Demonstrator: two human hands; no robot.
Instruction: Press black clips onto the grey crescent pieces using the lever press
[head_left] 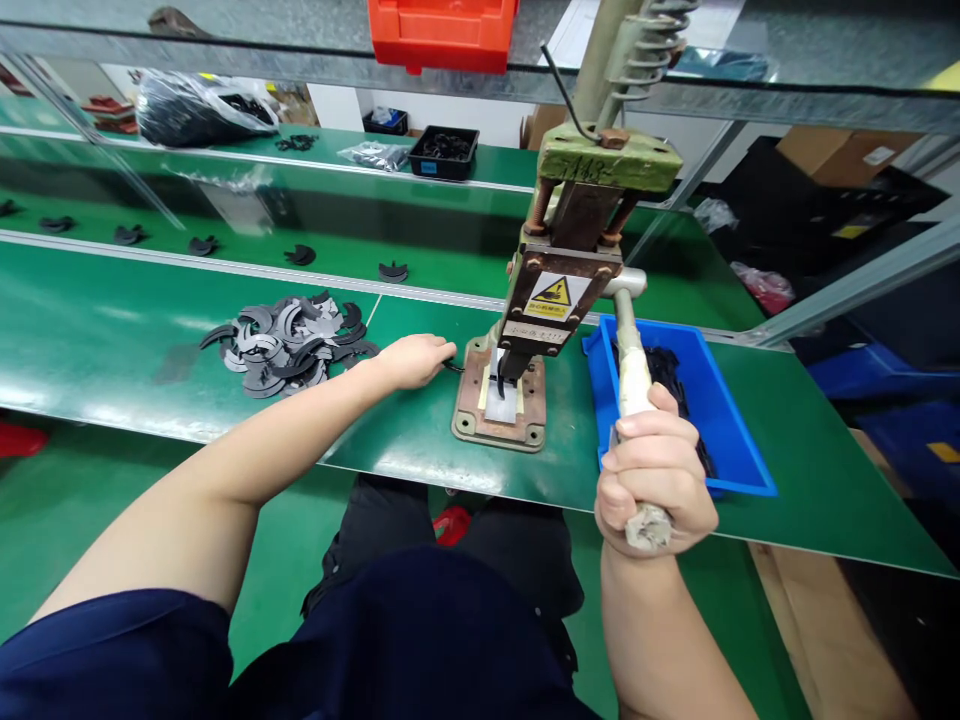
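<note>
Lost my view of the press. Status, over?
Right hand shut on press lever. Left hand holds dark part at press base. Nothing in the way.

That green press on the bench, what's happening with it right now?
A person sits at a green table working a small hand press. The right hand grips the press lever, while the left hand holds a small dark part at the press base. A pile of curved grey pieces lies left; a blue tray sits right.

Part under left-hand fingers [439, 357] hidden; orange bin [442, 32] top cut off
</note>
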